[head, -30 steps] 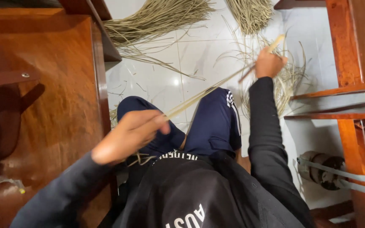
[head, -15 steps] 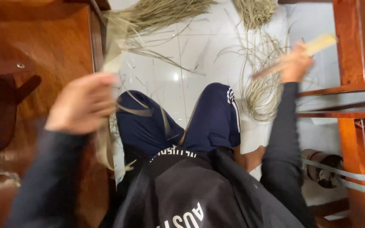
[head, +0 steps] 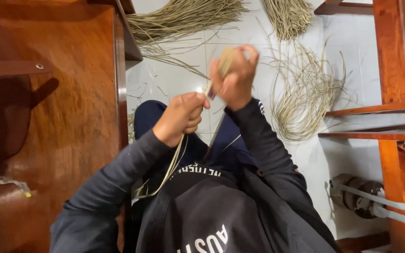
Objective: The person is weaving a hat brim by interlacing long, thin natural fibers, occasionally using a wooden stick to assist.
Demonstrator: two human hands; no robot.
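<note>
Pale reed strip (head: 176, 157); pinched, trailing lapward, seemingly slack.

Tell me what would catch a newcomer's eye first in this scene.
At centre, the left hand and right hand are raised close together, gripping a pale grass strip that trails down over the lap. Beyond them, loose bundles of dried grass sprawl over the white tiled floor. A reddish wooden cabinet fills the left side.

Light: we see even indoor brightness from above.
Glare: a white hotspot sits on the glossy floor tiles (head: 183, 86) — we see softer sheen on the wooden panel (head: 71, 117).
Shadows: dark shapes fall across that panel's left side.
Blur: the right hand (head: 235, 77) smears — the left hand (head: 181, 117) stays sharper.
Edges: we notice verticals leaning outward.
</note>
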